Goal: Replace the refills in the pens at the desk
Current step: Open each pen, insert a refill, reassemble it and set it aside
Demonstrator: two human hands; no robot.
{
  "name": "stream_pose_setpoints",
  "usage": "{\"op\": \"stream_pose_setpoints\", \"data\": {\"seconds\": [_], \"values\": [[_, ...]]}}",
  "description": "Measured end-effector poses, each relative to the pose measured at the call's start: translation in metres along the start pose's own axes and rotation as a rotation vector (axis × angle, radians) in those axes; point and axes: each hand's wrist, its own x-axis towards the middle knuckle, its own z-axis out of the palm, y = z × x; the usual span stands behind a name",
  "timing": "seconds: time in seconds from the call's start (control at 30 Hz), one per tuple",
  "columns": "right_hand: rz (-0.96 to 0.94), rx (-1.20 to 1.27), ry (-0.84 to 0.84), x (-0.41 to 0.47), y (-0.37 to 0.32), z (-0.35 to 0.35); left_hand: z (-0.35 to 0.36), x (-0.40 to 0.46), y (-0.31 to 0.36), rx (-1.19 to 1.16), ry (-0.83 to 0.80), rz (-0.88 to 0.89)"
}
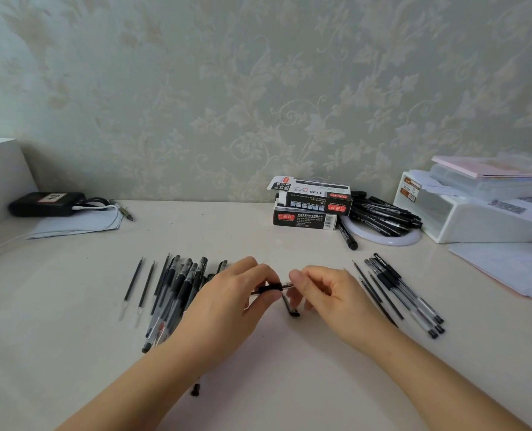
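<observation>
Gel pen [269,289], tip end being worked.
Left hand [227,303] pinches the black grip; right hand [323,293] pinches the tip beside it. Best kept level, twisting gently.

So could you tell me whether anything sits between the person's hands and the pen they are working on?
Nothing visible does. The left hand already grips the pen by its black grip section, and the right hand pinches its tip end. A loose pen cap lies on the desk just beneath, not in the way.
</observation>
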Motion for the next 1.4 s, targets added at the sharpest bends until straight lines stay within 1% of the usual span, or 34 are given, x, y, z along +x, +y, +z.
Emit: {"op": "stream_pose_setpoints", "data": {"seconds": [0.13, 0.3, 0.43, 0.53, 0.77, 0.9, 0.97, 1.07, 1.1, 1.17, 1.3, 1.4], "values": [[0.002, 0.006, 0.018, 0.002, 0.002, -0.001, -0.001, 0.001, -0.001, -0.009, 0.023, -0.012], [0.008, -0.009, -0.007, 0.0, 0.001, 0.0, -0.001, 0.001, 0.001, -0.01, 0.0, 0.013], [-0.006, 0.004, 0.006, 0.0, -0.001, -0.001, -0.001, 0.0, 0.0, -0.009, 0.017, 0.008], [-0.04, -0.013, -0.017, -0.001, -0.003, 0.0, 0.0, 0.0, 0.0, -0.017, 0.016, 0.009], [-0.011, 0.067, -0.074, -0.001, -0.004, 0.0, -0.004, 0.002, 0.002, -0.022, 0.061, 0.054], [0.015, 0.102, -0.03, 0.0, -0.006, 0.003, -0.004, 0.002, 0.004, -0.005, 0.093, 0.035], [0.031, 0.022, 0.043, 0.0, -0.006, 0.005, -0.004, 0.001, 0.003, 0.005, 0.123, -0.001], [0.002, -0.281, 0.18, -0.001, 0.001, 0.002, -0.003, 0.002, -0.002, -0.001, 0.168, -0.102], [-0.019, -0.414, 0.19, -0.001, 0.002, 0.002, -0.003, 0.002, -0.004, -0.007, 0.174, -0.128], [-0.036, -0.607, 0.141, -0.002, 0.006, 0.003, -0.002, 0.002, -0.007, -0.006, 0.175, -0.158], [-0.058, -0.652, 0.038, -0.003, 0.008, 0.006, 0.0, 0.001, -0.008, 0.006, 0.129, -0.16], [-0.087, -0.658, 0.018, -0.002, 0.007, 0.005, 0.001, 0.0, -0.01, 0.013, 0.107, -0.158]]}}
